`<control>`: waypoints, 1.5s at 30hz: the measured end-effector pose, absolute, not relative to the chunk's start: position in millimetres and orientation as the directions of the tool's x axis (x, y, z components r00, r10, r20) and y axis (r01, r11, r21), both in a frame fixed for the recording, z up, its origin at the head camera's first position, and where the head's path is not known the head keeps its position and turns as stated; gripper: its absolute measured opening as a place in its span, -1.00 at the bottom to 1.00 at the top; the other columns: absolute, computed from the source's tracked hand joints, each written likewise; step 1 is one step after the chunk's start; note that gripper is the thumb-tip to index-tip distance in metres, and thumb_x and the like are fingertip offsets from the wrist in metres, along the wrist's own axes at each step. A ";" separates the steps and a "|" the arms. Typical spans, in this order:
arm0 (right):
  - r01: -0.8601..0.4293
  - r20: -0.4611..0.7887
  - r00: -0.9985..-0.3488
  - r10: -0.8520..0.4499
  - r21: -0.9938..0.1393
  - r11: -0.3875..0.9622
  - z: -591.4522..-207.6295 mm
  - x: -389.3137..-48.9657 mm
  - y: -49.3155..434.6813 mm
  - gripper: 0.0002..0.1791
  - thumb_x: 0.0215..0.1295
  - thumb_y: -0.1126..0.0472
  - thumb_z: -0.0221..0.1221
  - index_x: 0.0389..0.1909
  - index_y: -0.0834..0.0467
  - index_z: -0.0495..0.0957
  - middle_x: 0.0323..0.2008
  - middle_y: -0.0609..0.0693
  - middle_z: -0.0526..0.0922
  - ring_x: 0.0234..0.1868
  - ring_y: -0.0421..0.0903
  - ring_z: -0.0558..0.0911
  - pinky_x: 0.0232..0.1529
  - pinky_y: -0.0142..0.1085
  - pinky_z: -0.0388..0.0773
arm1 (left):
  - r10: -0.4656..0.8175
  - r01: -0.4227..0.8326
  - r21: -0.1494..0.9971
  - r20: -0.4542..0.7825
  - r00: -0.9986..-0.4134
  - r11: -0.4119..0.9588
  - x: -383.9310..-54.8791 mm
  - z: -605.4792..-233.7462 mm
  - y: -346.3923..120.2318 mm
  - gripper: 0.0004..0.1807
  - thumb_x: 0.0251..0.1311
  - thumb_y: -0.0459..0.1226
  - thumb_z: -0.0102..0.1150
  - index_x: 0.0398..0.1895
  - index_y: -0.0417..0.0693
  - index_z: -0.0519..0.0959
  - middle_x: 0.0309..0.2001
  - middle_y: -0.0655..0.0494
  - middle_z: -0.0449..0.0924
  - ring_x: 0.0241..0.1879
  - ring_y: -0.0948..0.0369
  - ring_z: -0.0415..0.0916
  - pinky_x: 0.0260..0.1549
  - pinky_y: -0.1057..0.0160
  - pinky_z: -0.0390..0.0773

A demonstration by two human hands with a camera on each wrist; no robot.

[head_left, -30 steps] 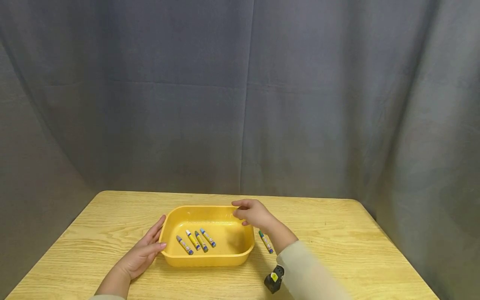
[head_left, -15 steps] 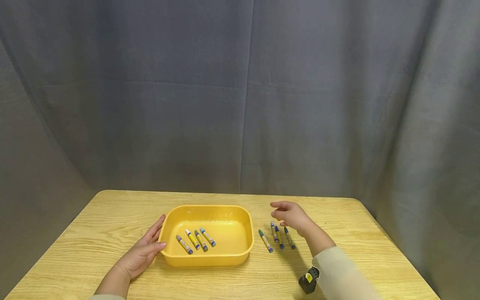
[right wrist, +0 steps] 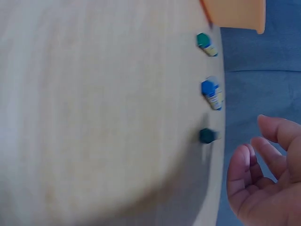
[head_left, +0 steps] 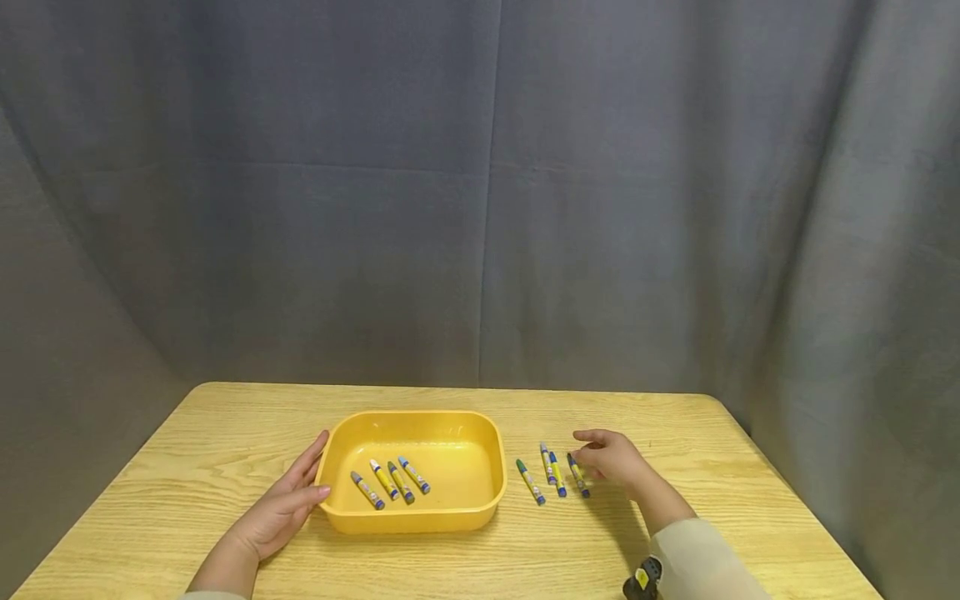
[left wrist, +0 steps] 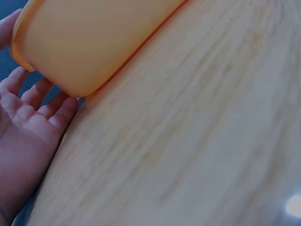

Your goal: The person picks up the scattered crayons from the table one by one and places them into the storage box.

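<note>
A yellow plastic tray [head_left: 411, 521] stands on the table, with several wrapped crayons [head_left: 400, 482] lying inside. My left hand [head_left: 281, 504] rests against its left end, thumb at the near rim and fingers along the outer wall; the left wrist view shows the fingertips touching that wall. Right of the tray lie a green crayon [head_left: 530, 482], a pale grey-blue crayon [head_left: 547, 462], a blue crayon [head_left: 557, 475] and a dark crayon [head_left: 578, 477]. Just beside the dark crayon, my right hand [head_left: 617, 458] is over the table, fingers loosely bent, holding nothing in the right wrist view [right wrist: 268, 181].
The pale wooden table [head_left: 712, 483] has rounded far corners. Grey curtain [head_left: 480, 208] hangs behind it and on both sides. A black wrist camera [head_left: 642, 579] is strapped at the right sleeve.
My right hand has moved from above the tray's right rim out to the right and down beside the dark crayon, uncovering crayons on the table. My left hand stays at the tray.
</note>
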State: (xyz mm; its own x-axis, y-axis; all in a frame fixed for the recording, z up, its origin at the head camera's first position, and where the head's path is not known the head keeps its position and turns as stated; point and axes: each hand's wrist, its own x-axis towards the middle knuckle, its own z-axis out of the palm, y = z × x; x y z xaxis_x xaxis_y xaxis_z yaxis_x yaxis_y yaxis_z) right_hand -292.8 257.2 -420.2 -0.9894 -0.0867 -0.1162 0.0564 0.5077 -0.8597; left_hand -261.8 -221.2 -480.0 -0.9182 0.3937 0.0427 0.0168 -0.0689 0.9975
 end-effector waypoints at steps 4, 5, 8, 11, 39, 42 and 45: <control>0.076 -0.114 -0.993 -0.036 -0.833 0.548 -428.1 -291.0 259.0 -0.44 0.34 0.25 0.16 0.30 0.39 0.35 -0.12 0.17 0.58 -0.44 -0.11 0.45 -0.31 -0.22 0.51 | 0.403 0.031 0.996 0.062 -0.913 -0.082 -261.5 -480.1 -221.6 -0.06 0.35 -0.35 -0.04 0.58 0.04 -0.42 0.57 -0.23 -0.52 0.11 0.83 0.20 0.08 0.66 0.30; 0.077 -0.111 -0.993 -0.028 -0.825 0.559 -429.7 -290.8 259.3 -0.44 0.33 0.25 0.17 0.30 0.39 0.36 -0.11 0.19 0.57 -0.37 -0.09 0.49 -0.29 -0.22 0.53 | 0.400 0.032 0.996 0.062 -0.914 -0.081 -261.4 -479.8 -221.6 -0.06 0.35 -0.35 -0.04 0.58 0.05 -0.42 0.57 -0.23 -0.52 0.11 0.84 0.20 0.08 0.67 0.29; 0.089 -0.113 -0.994 -0.005 -0.803 0.589 -433.9 -289.9 259.7 -0.43 0.28 0.25 0.21 0.28 0.39 0.38 -0.06 0.24 0.55 -0.24 -0.04 0.54 -0.28 -0.23 0.56 | 0.397 0.028 0.996 0.057 -0.916 -0.079 -260.9 -479.1 -221.7 -0.05 0.34 -0.35 -0.03 0.58 0.06 -0.42 0.57 -0.21 -0.52 0.11 0.84 0.19 0.08 0.67 0.29; 0.087 -0.117 -0.993 -0.008 -0.784 0.615 -438.1 -289.0 260.7 -0.40 0.24 0.25 0.24 0.27 0.39 0.38 -0.01 0.31 0.52 -0.17 0.01 0.55 -0.28 -0.23 0.58 | 0.398 0.027 0.996 0.056 -0.916 -0.080 -260.3 -479.1 -221.5 -0.05 0.34 -0.35 -0.03 0.58 0.06 -0.41 0.57 -0.22 -0.52 0.11 0.83 0.20 0.08 0.67 0.30; 0.086 -0.119 -0.992 -0.040 -0.878 0.470 -423.8 -297.3 252.9 -0.44 0.34 0.34 -0.01 0.37 0.35 0.30 -0.59 -0.10 0.34 -0.61 -0.20 0.23 -0.48 -0.34 0.29 | 0.390 0.023 0.997 0.052 -0.919 -0.078 -260.8 -480.3 -220.6 -0.05 0.33 -0.36 -0.04 0.58 0.06 -0.40 0.58 -0.21 -0.48 0.12 0.81 0.22 0.07 0.66 0.30; 0.076 -0.110 -0.992 -0.055 -0.900 0.429 -416.0 -299.8 248.7 -0.43 0.35 0.30 0.01 0.39 0.31 0.29 -0.35 0.03 0.52 -0.41 -0.15 0.42 -0.35 -0.29 0.43 | 0.391 0.023 0.996 0.055 -0.919 -0.085 -260.6 -480.1 -220.4 -0.05 0.33 -0.36 -0.03 0.58 0.06 -0.40 0.58 -0.20 -0.48 0.12 0.81 0.22 0.08 0.66 0.30; 0.066 -0.106 -0.991 -0.078 -0.914 0.401 -408.5 -302.4 241.5 -0.42 0.36 0.26 0.03 0.40 0.26 0.29 0.06 0.24 0.51 -0.09 -0.04 0.51 -0.14 -0.20 0.54 | 0.390 0.023 0.996 0.055 -0.919 -0.087 -260.2 -479.7 -220.3 -0.05 0.33 -0.36 -0.03 0.58 0.06 -0.40 0.58 -0.20 -0.48 0.12 0.81 0.22 0.07 0.66 0.30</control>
State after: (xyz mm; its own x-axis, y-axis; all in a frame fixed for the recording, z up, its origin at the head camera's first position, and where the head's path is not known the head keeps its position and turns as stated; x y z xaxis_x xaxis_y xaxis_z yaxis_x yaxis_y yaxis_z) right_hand -302.4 241.5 -408.5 -0.9913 -0.0778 -0.1061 0.0664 0.4008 -0.9137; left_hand -260.2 -220.3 -479.7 -0.9194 0.3895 0.0549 0.0226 -0.0871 0.9959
